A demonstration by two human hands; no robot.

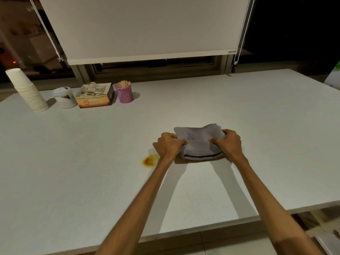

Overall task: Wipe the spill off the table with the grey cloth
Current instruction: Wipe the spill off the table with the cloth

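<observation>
A folded grey cloth [198, 142] lies on the white table [92, 181] a little right of centre. My left hand [168, 145] grips the cloth's left edge and my right hand [229, 143] grips its right edge, thumbs on top. An orange-brown spill [148, 160] sits on the table just left of my left wrist, apart from the cloth.
At the back left stand a stack of white paper cups [27, 91], a white jar [64, 98], an open box of tea bags [94, 97] and a purple holder of wooden sticks [125, 92]. The table's near edge [202, 228] runs below my forearms. A lowered roller blind [147, 28] hangs behind.
</observation>
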